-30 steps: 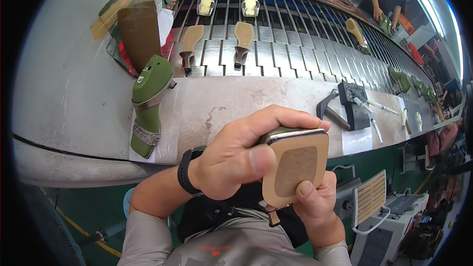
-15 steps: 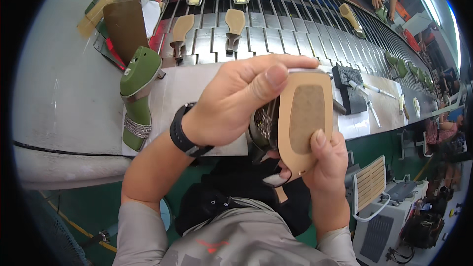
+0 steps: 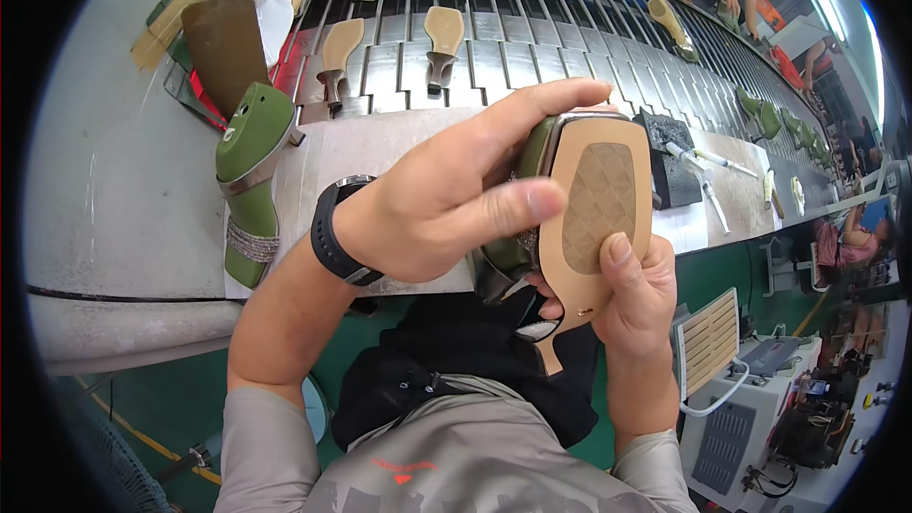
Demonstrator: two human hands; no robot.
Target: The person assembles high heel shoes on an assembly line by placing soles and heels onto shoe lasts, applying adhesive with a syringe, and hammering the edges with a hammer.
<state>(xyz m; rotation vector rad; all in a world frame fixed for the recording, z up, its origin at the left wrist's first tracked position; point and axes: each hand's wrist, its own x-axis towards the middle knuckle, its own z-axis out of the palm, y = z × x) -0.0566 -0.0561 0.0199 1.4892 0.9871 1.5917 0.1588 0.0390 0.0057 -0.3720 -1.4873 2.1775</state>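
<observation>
A tan outsole [image 3: 604, 214] with a quilted centre patch lies against the underside of a green sandal [image 3: 507, 255], which is held up in front of me, mostly hidden behind the sole and my hand. From the right, my right hand [image 3: 638, 299] grips both, its thumb flat on the sole and fingertips underneath. My left hand [image 3: 432, 198] wraps the toe end: its fingers reach over the toe edge and its thumb touches the sole's left rim. Left of my wrist, another green sandal [image 3: 255, 147] with a glittery strap lies on the bench.
Beyond the bench top [image 3: 380, 142] runs a slatted metal conveyor [image 3: 494, 66] carrying loose tan soles [image 3: 444, 30] and shoes. To the right, a black block [image 3: 670, 176] stands beside several brushes [image 3: 727, 164]. A brown board [image 3: 225, 47] leans at the left. Another person's hand [image 3: 730, 0] shows far right.
My left thumb has slid down and straightened along the sole's edge. The sole and sandal have turned slightly, showing the quilted patch more fully.
</observation>
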